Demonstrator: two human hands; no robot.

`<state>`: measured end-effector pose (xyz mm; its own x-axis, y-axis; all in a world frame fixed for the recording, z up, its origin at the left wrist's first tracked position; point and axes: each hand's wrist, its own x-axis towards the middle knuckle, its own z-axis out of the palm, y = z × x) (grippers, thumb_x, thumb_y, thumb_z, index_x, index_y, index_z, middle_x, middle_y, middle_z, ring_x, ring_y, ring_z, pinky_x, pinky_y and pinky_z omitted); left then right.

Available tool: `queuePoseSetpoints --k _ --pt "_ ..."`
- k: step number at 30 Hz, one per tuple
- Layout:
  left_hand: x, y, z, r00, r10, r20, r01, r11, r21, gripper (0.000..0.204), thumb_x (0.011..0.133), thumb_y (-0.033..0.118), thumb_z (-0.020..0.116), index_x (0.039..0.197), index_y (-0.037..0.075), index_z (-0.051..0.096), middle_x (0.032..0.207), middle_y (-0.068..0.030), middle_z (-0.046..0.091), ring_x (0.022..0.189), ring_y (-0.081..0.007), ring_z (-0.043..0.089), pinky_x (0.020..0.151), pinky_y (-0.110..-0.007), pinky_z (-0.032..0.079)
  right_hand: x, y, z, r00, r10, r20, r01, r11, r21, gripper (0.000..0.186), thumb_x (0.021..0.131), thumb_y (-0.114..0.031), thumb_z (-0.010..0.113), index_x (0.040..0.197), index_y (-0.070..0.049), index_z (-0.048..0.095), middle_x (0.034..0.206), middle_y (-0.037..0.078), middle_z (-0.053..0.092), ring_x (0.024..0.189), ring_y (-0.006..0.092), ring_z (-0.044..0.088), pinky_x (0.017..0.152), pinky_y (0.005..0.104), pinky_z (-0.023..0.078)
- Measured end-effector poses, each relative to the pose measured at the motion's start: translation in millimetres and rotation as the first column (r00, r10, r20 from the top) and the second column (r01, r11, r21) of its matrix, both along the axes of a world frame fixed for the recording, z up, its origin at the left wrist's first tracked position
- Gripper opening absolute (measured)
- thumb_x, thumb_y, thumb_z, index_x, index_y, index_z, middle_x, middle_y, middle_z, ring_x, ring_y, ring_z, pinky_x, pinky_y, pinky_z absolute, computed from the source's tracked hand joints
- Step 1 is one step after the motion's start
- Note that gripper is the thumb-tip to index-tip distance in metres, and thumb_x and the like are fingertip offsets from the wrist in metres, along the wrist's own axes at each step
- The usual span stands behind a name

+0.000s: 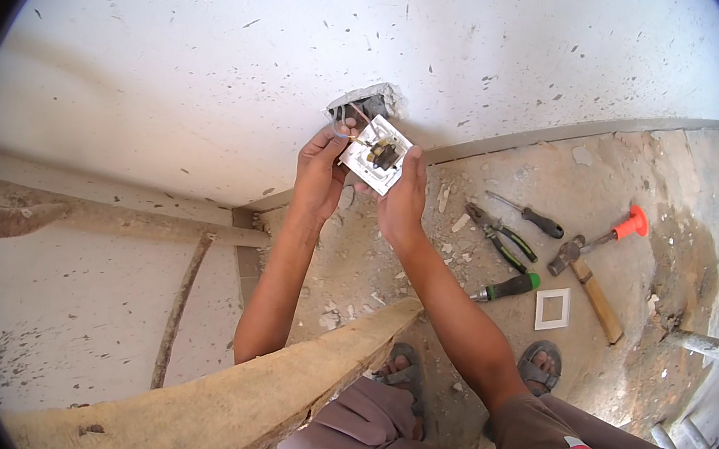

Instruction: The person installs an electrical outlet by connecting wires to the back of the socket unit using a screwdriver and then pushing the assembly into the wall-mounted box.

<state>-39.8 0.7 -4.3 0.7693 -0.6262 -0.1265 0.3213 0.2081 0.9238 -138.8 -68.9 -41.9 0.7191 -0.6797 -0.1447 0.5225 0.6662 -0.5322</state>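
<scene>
Just in front of a rough hole [373,102] broken in the white wall, a white square socket or switch plate [360,170] is held tilted, its back with dark and brass-coloured terminals facing me. My right hand [405,192] grips the plate along its right edge, thumb on top. At the plate's left edge my left hand [324,163] is closed, its fingertips pinching a thin wire [353,138] beside the terminals. More wires come out of the hole behind. Exactly where the wire end sits is too small to tell.
On the dusty floor to the right lie a screwdriver [531,216], pliers [504,237], a green-and-black handle [512,286], a hammer [595,296], an orange-guarded chisel [625,225] and a white square frame [552,309]. A wooden beam [226,387] crosses close in front of me. Rubble surrounds the tools.
</scene>
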Motion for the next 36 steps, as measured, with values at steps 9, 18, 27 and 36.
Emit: queuePoseSetpoints --k 9,18,27,36 --pt "4.9 4.8 6.3 0.985 -0.111 -0.131 0.103 0.992 -0.067 0.025 0.096 0.016 0.062 0.119 0.006 0.061 0.097 0.0042 0.062 0.08 -0.0086 0.049 0.071 -0.024 0.044 28.9 -31.7 -53.3 0.918 0.262 0.299 -0.36 0.866 0.347 0.032 0.106 -0.035 0.036 0.107 -0.01 0.057 0.085 0.002 0.064 0.055 0.0089 0.055 0.035 0.0201 0.03" --pt "2.2 1.8 -4.7 0.981 -0.082 -0.176 0.06 0.99 -0.128 0.015 0.096 0.009 0.061 0.11 0.011 0.066 0.101 0.003 0.067 0.08 -0.007 0.051 0.069 -0.023 0.043 34.5 -35.6 -61.7 0.774 0.422 0.472 -0.566 0.795 0.218 0.041 0.106 -0.034 0.036 0.121 -0.002 0.057 0.089 0.009 0.068 0.053 0.0114 0.056 0.033 0.0179 0.032" --pt "-7.5 -6.0 -5.4 0.999 0.017 -0.04 -0.021 0.995 -0.096 0.013 0.097 0.008 0.061 0.109 0.006 0.066 0.101 -0.0026 0.069 0.083 -0.0093 0.062 0.073 -0.025 0.053 24.9 -40.5 -39.1 0.969 0.19 -0.158 -0.198 0.979 -0.038 0.041 0.107 -0.039 0.037 0.113 -0.005 0.06 0.081 0.002 0.065 0.049 0.0077 0.052 0.035 0.0198 0.034" --pt "-5.0 -3.4 -2.3 0.997 0.039 0.061 -0.036 0.998 -0.042 0.014 0.097 0.009 0.062 0.11 0.004 0.066 0.097 -0.0036 0.069 0.085 -0.0097 0.064 0.077 -0.027 0.054 12.8 -31.7 -9.3 0.883 -0.337 -0.328 0.103 0.819 -0.565 0.036 0.106 -0.026 0.043 0.089 0.003 0.057 0.072 0.008 0.061 0.068 0.0122 0.057 0.062 0.0322 0.046"
